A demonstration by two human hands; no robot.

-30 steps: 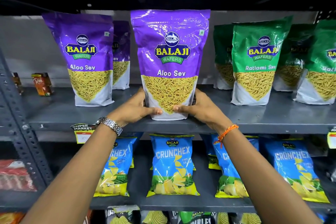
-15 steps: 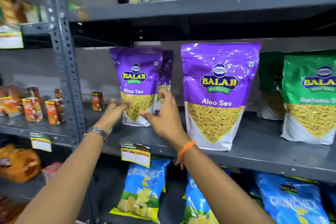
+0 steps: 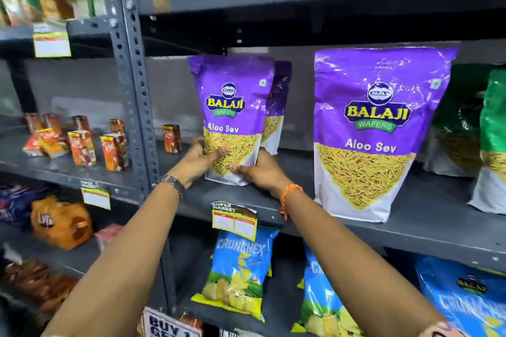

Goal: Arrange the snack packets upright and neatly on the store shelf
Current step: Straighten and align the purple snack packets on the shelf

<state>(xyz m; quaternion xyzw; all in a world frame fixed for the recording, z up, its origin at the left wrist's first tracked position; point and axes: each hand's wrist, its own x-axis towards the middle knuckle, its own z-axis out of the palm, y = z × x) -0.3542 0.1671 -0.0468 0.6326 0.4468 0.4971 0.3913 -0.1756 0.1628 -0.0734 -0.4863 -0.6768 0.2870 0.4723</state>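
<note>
Both forearms are reaching up and forward from the bottom of the view, converging on the left purple Aloo Sev packet (image 3: 232, 117), which is standing near the left end of the grey shelf (image 3: 427, 224), slightly tilted with its top leaning left. The left hand (image 3: 200, 161) is cupping the packet's lower left side, thumb lying across the front over the yellow window, fingers wrapping behind (not visible). The right hand (image 3: 262, 172) is pressing the lower right corner, thumb pointing left along the packet's bottom front, other fingers tucked behind the right edge. So both hands are holding this one packet low down; whether its base is resting on the shelf or lifted just off it, cannot tell. A metal watch (image 3: 171, 182) is sitting on the left wrist, an orange thread band (image 3: 290, 194) on the right. A second purple packet (image 3: 278, 107) is standing directly behind the held one, toward the shelf's back edge, mostly hidden. The larger-looking Aloo Sev packet (image 3: 377, 131) is standing upright at the shelf's front edge, apart to the right of the hands. Green packets (image 3: 490, 145) are standing at the right end (cut off by the frame). A price tag (image 3: 234, 220) is hanging from the shelf's front edge below the hands.
</note>
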